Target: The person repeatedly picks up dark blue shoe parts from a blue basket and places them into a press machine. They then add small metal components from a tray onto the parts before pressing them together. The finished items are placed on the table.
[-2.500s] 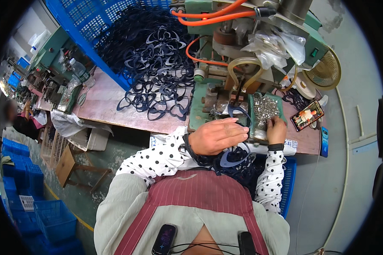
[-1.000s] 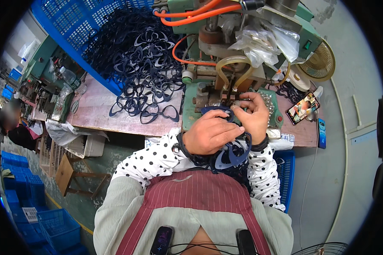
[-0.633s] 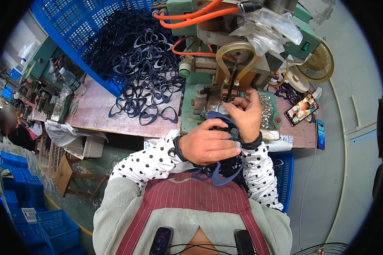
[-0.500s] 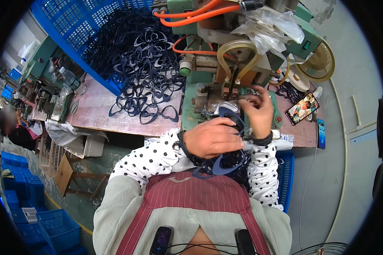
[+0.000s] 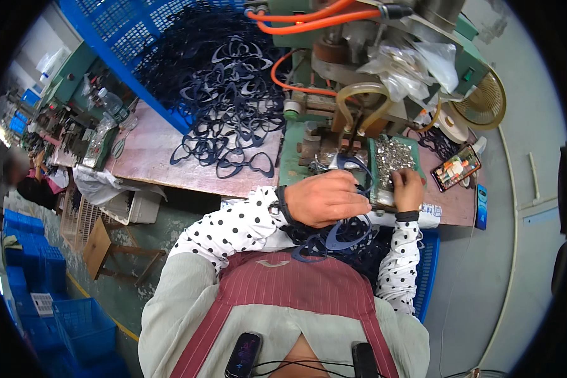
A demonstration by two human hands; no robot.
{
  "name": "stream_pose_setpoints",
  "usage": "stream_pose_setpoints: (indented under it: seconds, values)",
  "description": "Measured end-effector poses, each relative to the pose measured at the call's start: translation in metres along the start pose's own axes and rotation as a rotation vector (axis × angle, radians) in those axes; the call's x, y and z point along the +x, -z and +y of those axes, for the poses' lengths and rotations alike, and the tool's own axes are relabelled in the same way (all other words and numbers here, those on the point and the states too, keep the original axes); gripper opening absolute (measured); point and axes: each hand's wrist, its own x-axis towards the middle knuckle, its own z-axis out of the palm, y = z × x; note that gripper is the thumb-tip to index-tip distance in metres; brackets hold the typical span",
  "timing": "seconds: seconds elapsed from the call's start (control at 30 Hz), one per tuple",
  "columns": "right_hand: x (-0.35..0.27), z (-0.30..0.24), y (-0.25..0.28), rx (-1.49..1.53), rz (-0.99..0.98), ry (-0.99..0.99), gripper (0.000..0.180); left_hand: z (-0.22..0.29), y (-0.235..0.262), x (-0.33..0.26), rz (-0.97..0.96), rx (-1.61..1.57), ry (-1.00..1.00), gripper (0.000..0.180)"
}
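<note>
My left hand (image 5: pixel 326 198) grips a dark blue heart-shaped glasses frame (image 5: pixel 356 175) in front of the green machine (image 5: pixel 359 82). More dark blue frames (image 5: pixel 337 234) lie in my lap below that hand. My right hand (image 5: pixel 409 188) rests at the near edge of a small tray of shiny metal bits (image 5: pixel 393 162), its fingers curled on the bits; whether it holds one I cannot tell.
A heap of dark blue frames (image 5: pixel 223 101) spills from a blue crate (image 5: pixel 116 38) onto the brown bench (image 5: pixel 164 165). A phone (image 5: pixel 459 167) lies right of the tray. Blue crates (image 5: pixel 41 302) stand on the floor at left. Another person (image 5: pixel 28 183) works at far left.
My right hand has moved from the frame at the machine to the tray of metal bits. My left hand stays on the frame, shifted slightly lower.
</note>
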Motion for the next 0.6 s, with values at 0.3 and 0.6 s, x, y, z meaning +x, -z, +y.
stream_pose_setpoints:
  seconds: [0.3, 0.6]
  values:
    - [-0.002, 0.003, -0.011, 0.118, 0.233, -0.076, 0.016, -0.04, 0.048, -0.091, 0.206, 0.732, 0.425, 0.016]
    - [-0.006, -0.001, -0.012, 0.104, 0.262, -0.107, 0.014, -0.142, 0.063, -0.197, 0.133, 0.746, 1.857, 0.057]
